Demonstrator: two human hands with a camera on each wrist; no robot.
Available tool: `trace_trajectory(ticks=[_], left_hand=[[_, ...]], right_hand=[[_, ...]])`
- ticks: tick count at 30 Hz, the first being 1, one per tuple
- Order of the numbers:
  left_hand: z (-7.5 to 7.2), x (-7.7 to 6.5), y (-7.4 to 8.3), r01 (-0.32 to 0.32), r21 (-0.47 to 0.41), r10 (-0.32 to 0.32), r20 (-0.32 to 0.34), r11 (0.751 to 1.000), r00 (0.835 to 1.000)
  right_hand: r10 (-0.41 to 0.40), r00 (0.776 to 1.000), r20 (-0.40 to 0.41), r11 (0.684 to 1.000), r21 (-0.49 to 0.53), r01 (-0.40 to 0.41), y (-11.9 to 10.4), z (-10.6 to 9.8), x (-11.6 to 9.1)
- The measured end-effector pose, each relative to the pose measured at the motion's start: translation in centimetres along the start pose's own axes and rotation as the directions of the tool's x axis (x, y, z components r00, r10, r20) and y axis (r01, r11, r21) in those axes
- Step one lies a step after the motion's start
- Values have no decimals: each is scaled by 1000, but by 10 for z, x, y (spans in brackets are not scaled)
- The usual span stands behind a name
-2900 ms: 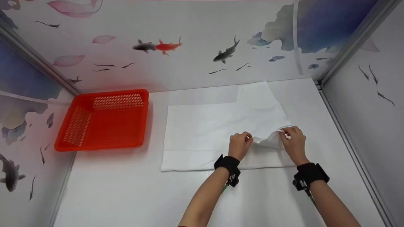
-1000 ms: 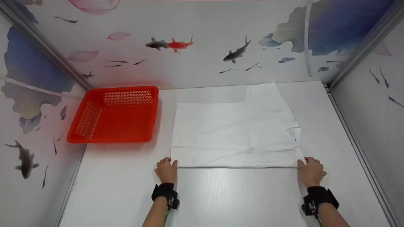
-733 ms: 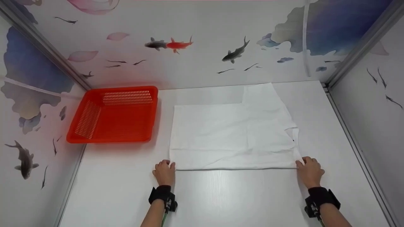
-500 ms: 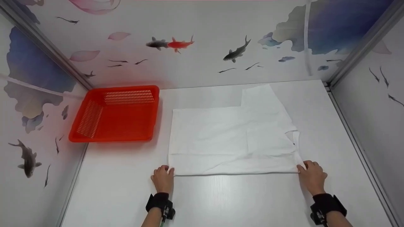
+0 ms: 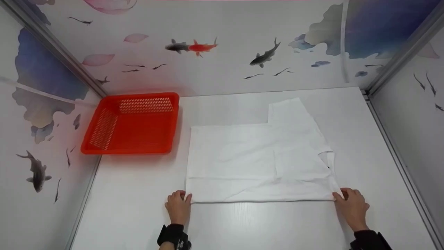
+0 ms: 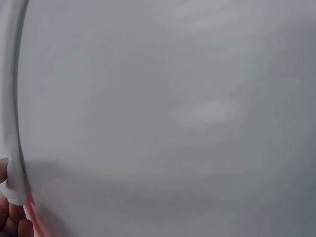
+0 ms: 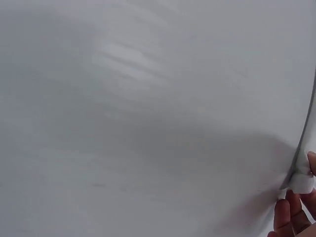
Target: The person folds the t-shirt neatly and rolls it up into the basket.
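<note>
A white T-shirt (image 5: 239, 152) lies on the white table, its near side folded in and one sleeve pointing to the back wall. The left hand (image 5: 178, 207) pinches its near left corner; in the left wrist view the thumb lies over the cloth (image 6: 11, 98) and the other fingers are below it. At the near right corner, by the neck opening, the right hand (image 5: 353, 207) pinches the shirt between thumb and fingers. The right wrist view shows that corner of cloth (image 7: 301, 181) held at the frame's right edge.
A red plastic basket (image 5: 138, 139) with slotted walls stands at the back left of the table (image 5: 249, 222). Printed walls (image 5: 222, 80) with fish and petals enclose the back and both sides.
Both hands went from the shirt's right part to its two near corners. Since then they have drawn the whole shirt toward the person, away from the back wall.
</note>
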State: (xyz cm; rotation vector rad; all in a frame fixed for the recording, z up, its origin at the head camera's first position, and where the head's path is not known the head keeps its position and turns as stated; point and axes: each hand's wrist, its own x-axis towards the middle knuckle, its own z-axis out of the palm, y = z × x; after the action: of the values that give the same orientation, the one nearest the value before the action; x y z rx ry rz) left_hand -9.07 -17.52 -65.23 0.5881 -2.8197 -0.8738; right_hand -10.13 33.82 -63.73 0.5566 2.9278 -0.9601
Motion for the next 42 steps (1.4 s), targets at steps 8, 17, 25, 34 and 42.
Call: trace_trajectory(ticks=[8, 17, 25, 34, 42], left_hand=[[-6, 48, 20, -226, -43, 223, -69, 973, 972], [0, 135, 71, -360, 24, 359, 23, 933, 933], [-1, 184, 98, -308, 115, 288, 160, 944, 944], [6, 220, 107, -253, 267, 178, 275, 930, 945], [37, 233, 101, -402, 204, 359, 218, 892, 907]], right_hand=[[-87, 988, -125, 993, 64, 95, -24, -11, 31], [-186, 978, -99, 976, 94, 195, -80, -9, 99], [-152, 988, 20, 980, 136, 148, -113, -4, 145], [-52, 987, 155, 980, 199, 21, -127, 2, 187], [0, 971, 239, 969, 241, -59, -124, 15, 212]])
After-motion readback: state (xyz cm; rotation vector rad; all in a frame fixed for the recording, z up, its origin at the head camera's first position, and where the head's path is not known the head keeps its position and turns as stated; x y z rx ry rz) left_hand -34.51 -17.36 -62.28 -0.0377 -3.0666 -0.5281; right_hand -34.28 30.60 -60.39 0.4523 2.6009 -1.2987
